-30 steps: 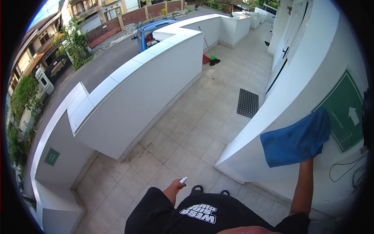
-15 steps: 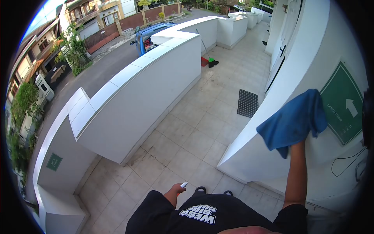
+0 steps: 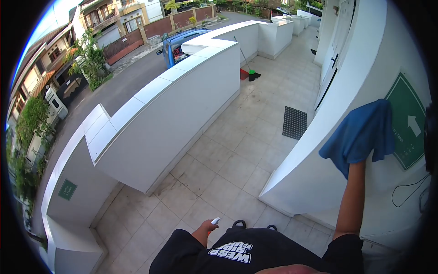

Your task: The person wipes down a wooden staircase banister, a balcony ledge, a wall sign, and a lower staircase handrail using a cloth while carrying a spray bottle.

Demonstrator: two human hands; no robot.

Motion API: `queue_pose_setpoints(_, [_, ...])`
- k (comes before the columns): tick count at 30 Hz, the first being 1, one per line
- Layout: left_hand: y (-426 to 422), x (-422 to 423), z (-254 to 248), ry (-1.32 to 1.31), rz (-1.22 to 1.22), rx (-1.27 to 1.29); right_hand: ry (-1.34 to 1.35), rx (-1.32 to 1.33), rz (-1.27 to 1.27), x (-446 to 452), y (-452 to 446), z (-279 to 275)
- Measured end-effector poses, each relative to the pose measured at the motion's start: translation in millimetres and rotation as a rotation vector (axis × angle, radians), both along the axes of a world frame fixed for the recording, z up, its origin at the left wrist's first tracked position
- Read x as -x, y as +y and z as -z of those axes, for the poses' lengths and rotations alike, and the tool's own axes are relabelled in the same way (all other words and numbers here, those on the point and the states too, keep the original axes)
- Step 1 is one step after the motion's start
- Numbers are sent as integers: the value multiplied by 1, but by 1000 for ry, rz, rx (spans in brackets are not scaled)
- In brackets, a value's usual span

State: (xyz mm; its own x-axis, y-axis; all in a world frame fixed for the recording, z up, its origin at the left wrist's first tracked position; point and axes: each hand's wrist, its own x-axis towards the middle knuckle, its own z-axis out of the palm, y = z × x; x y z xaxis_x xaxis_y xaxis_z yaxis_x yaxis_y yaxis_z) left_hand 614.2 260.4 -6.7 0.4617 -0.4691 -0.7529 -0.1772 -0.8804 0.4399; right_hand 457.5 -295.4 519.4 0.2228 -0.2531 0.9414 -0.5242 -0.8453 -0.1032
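Blue cloth (image 3: 353,132) drapes over the right hand (image 3: 357,165), raised against the background of the white wall (image 3: 315,171). Only the wrist end of that hand shows below the hem, so whether its fingers are closed I cannot tell. The cloth overlaps the left edge of the green sign (image 3: 410,116), hiding part of its lettering and leaving the white arrow in view; whether it touches the sign or only the wall beside it is unclear. A thin dark cable (image 3: 409,189) loops below the sign's bottom corner.

The left hand (image 3: 206,227), low in front of the black shirt (image 3: 287,246), is closed around a white-tipped object (image 3: 215,220); a sliver of orange-red shows just under the fist. It is held above the tiled floor (image 3: 219,182), left of two dark shoe tips (image 3: 238,224).

Farther along the floor, a dark perforated mat (image 3: 295,123) lies near the wall's lower edge. A broom (image 3: 253,76) with a green head and a red dustpan (image 3: 244,73) stand close to the far end of the low white wall (image 3: 178,114).
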Motion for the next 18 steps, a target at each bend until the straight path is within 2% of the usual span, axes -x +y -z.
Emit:
queue_pose_setpoints(2, [1,-1,-3,15,-2,-41,191,101,251,0,19,20])
queue_pose_setpoints(5, [4,-7,5,18,-57,27,218,226,191,9,68,24])
queue_pose_setpoints(6, [2,-9,8,23,21,33,237,290,175,30,72,24])
queue_pose_setpoints(8, [-2,-18,7,82,-179,106,236,48,460,75,21,58])
queue_pose_setpoints(9, [-9,-24,0,80,-109,105,225,-27,466,106,-18,84])
queue_pose_setpoints(10, [-10,-24,-9,81,-174,93,214,-101,458,136,-45,98])
queue_pose_setpoints(11, [-11,-23,-13,84,-255,82,212,-107,497,136,-6,64])
queue_pose_setpoints(13, [-9,-27,9,93,-197,92,343,-317,868,98,14,-49])
queue_pose_setpoints(14, [-10,-28,15,102,-173,106,406,-424,1043,83,58,-83])
queue_pose_setpoints(16, [-17,-27,3,85,-109,76,657,65,1734,57,31,-80])
queue_pose_setpoints(17, [-22,-26,-3,70,-55,47,658,60,1745,49,21,-74])
queue_pose_setpoints(18, [-27,-27,-6,70,-40,46,533,55,1500,42,11,-65])
